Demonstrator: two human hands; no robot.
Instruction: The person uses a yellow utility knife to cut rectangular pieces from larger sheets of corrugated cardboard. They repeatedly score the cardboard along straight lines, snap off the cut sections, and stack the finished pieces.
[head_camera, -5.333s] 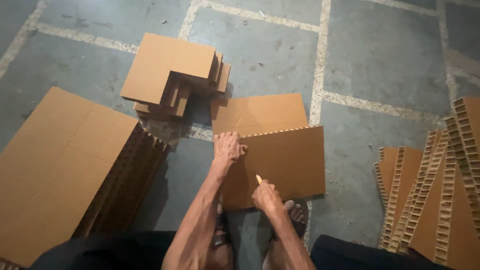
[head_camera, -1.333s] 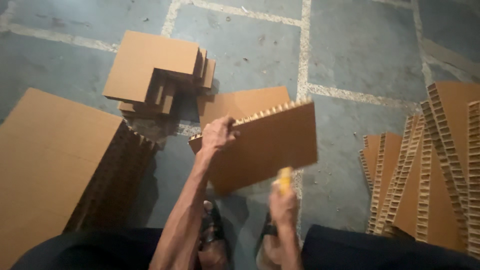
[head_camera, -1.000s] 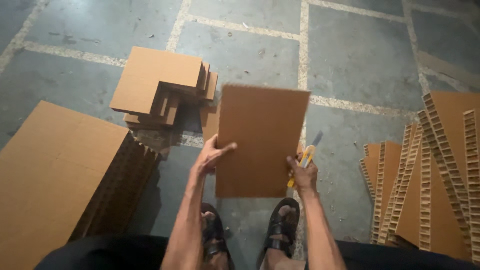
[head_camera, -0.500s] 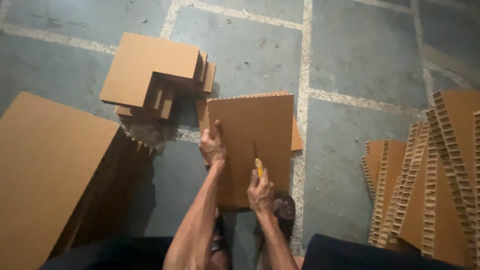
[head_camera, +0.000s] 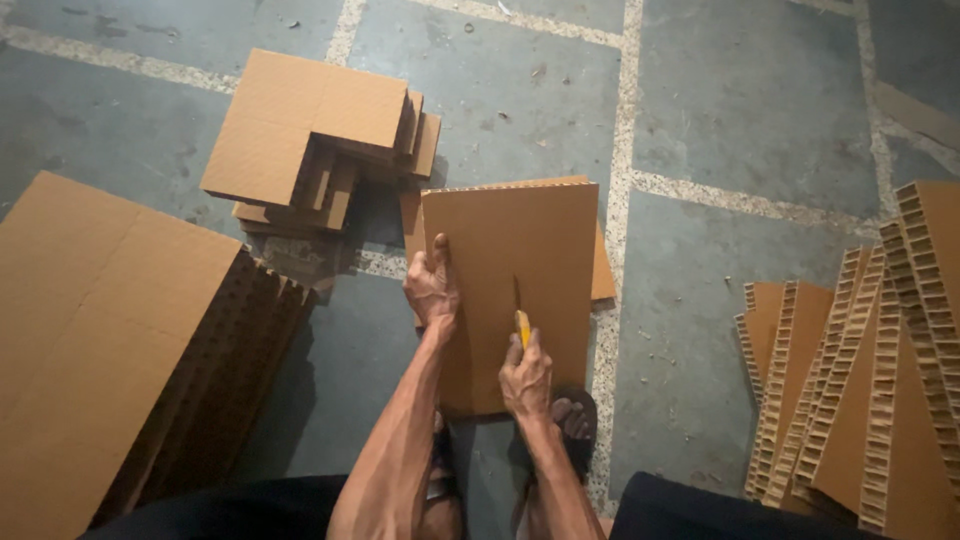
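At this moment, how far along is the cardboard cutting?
Done: a stack of small cut pieces lies on the floor ahead-left. In hand: the left hand steadies an upright honeycomb board while the right hand holds a yellow utility knife against its face; how far the cut runs I cannot tell. Left: a thick stack of large boards at left looks uncut, and more boards lean at right.

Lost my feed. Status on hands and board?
Left hand pins cardboard panel. Right hand holds yellow knife, blade on panel. Nothing in the way.
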